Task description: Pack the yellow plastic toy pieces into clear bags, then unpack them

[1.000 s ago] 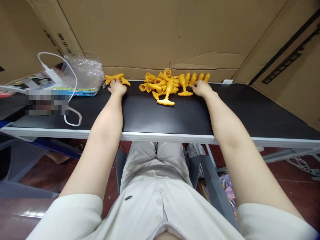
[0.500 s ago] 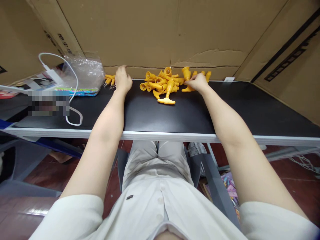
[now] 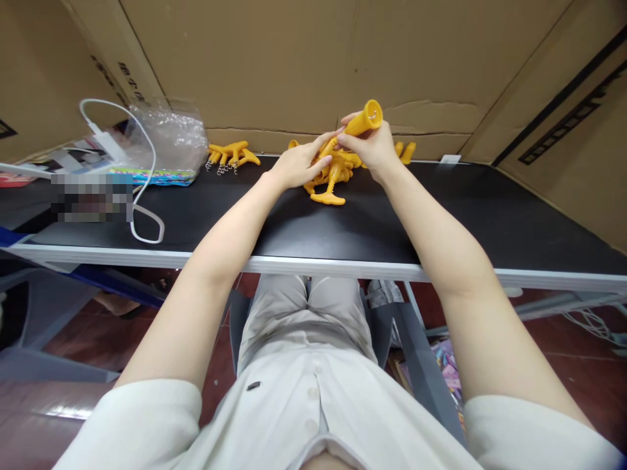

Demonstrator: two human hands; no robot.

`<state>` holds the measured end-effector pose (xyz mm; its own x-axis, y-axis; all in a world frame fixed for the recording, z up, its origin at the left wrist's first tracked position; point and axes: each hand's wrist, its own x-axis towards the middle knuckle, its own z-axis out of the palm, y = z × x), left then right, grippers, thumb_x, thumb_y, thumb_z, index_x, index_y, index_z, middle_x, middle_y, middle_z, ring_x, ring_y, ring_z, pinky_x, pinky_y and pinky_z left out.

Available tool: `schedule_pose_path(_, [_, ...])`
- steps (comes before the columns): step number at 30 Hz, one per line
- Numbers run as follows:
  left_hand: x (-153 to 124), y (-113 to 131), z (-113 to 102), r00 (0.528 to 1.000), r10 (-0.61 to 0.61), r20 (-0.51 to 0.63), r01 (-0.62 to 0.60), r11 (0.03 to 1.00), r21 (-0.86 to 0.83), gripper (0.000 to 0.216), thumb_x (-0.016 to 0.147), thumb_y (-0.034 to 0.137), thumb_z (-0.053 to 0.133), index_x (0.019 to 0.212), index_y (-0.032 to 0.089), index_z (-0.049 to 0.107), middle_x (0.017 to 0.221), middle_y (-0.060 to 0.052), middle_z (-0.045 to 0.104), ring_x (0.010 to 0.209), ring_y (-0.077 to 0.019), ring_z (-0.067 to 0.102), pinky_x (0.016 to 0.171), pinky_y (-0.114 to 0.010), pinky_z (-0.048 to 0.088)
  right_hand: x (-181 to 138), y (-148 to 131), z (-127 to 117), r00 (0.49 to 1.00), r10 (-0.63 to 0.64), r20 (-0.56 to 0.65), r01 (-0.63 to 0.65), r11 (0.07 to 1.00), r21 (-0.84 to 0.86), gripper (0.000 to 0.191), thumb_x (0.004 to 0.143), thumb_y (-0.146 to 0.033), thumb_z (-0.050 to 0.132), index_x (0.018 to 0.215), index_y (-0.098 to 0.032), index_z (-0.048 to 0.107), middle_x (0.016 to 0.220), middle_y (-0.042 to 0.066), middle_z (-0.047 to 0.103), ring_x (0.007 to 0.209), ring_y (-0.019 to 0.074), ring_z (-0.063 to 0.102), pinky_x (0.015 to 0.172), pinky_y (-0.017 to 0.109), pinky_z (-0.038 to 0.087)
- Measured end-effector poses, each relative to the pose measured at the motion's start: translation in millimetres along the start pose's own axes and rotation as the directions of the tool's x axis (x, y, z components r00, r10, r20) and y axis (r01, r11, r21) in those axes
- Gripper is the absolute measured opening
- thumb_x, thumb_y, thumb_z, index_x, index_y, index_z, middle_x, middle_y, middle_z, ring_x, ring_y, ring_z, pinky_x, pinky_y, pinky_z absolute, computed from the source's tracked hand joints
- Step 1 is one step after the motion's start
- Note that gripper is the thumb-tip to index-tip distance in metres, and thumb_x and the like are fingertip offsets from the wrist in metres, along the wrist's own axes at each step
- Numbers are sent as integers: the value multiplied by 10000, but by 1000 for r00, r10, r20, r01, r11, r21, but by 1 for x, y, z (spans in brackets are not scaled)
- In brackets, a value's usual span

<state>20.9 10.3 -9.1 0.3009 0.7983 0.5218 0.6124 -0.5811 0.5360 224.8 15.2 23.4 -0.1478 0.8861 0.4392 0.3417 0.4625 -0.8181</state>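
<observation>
A yellow corkscrew [image 3: 360, 123] is held up at a slant over the table, the wide mouth of its bell-shaped sleeve pointing up and right with a bit of metal inside. My right hand [image 3: 377, 147] is closed around the sleeve. My left hand [image 3: 300, 162] is closed on the lower handle end, which its fingers partly hide. Beneath them lies a pile of yellow corkscrew parts, with one T-handled corkscrew [image 3: 329, 196] at its front. Off to the left sit several yellow T-handles [image 3: 235, 151] with bare metal spirals.
Yellow pieces [image 3: 407, 153] lie at the back beyond my right wrist. On the left are a clear plastic bag [image 3: 169, 140] and a white cable [image 3: 154, 153]. Cardboard walls [image 3: 274, 65] close in the black tabletop [image 3: 337, 235] behind and at the right.
My left hand has moved right from the T-handles to the middle. My right hand has lifted and moved left. A corkscrew is now held between both hands.
</observation>
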Motion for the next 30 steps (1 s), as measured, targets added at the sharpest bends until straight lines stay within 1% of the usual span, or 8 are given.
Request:
schedule_pose_path(5, [5, -26, -3, 982, 181, 47, -185, 975, 123, 667, 1058, 632, 586, 1595, 235, 589, 1336, -116, 807, 1337, -379, 733, 1167, -443, 529, 4, 12, 4, 991, -127, 46, 108, 951, 291, 572, 678, -645, 1025, 976, -299, 681, 1033, 20, 811, 1042, 282, 813, 1003, 439, 684])
schedule_pose_path(8, [7, -34, -3, 969, 239, 61, -245, 960, 133, 742, 1045, 708, 546, 1622, 243, 549, 1345, -118, 805, 1269, -361, 766, 1120, -424, 550, 2, 15, 3, 981, -169, 93, 126, 928, 352, 642, 541, -653, 1078, 930, -308, 700, 1001, 16, 815, 1046, 299, 802, 995, 464, 689])
schedule_pose_path(11, [8, -30, -1, 973, 228, 39, -231, 966, 117, 666, 1049, 673, 540, 1537, 224, 612, 1307, -120, 810, 1230, -352, 772, 1117, -437, 546, -3, 10, 3, 976, -174, 127, 125, 938, 323, 648, 502, -660, 1085, 920, -322, 724, 1000, 13, 819, 1119, 321, 780, 969, 483, 692])
schedule_pose_path(16, [6, -13, -1, 997, 79, -18, -73, 968, 240, 390, 1068, 441, 535, 1353, 243, 711, 1093, -96, 816, 1170, -359, 774, 1103, -477, 531, 1, 12, 0, 977, -183, 113, 134, 930, 341, 644, 610, -782, 1000, 954, -314, 723, 1041, 8, 810, 1040, 284, 794, 883, 436, 679])
schedule_pose_path(20, [3, -6, -7, 996, -23, -85, 54, 922, 383, 416, 1035, 340, 544, 1419, 245, 673, 1200, -127, 800, 1278, -399, 718, 1148, -493, 499, 10, 21, -5, 985, -156, 70, 139, 968, 210, 675, 608, -770, 1015, 956, -300, 678, 938, 3, 786, 946, 255, 777, 874, 422, 659])
schedule_pose_path(23, [0, -3, -13, 989, -80, -125, 128, 886, 446, 462, 1019, 307, 540, 1467, 256, 640, 1250, -135, 784, 1328, -408, 682, 1161, -487, 486, 13, 27, -9, 982, -167, 93, 162, 985, 62, 659, 622, -787, 996, 934, -295, 688, 960, 17, 793, 958, 274, 768, 919, 451, 660])
schedule_pose_path(26, [-1, 1, -15, 981, -138, -134, 188, 842, 505, 501, 1014, 275, 514, 1502, 245, 622, 1297, -151, 762, 1318, -417, 682, 1151, -500, 484, 13, 32, -12, 974, -197, 110, 210, 970, -125, 607, 756, -815, 892, 981, -273, 734, 1014, 55, 804, 1038, 314, 759, 971, 484, 640])
schedule_pose_path(30, [-2, 6, -14, 984, -145, -101, 177, 814, 554, 524, 989, 262, 518, 1498, 228, 639, 1295, -159, 755, 1286, -418, 693, 1126, -507, 489, 12, 32, -11, 959, -211, 191, 271, 882, -387, 545, 911, -740, 787, 1113, -235, 777, 1184, 121, 804, 1168, 371, 727, 1075, 542, 577])
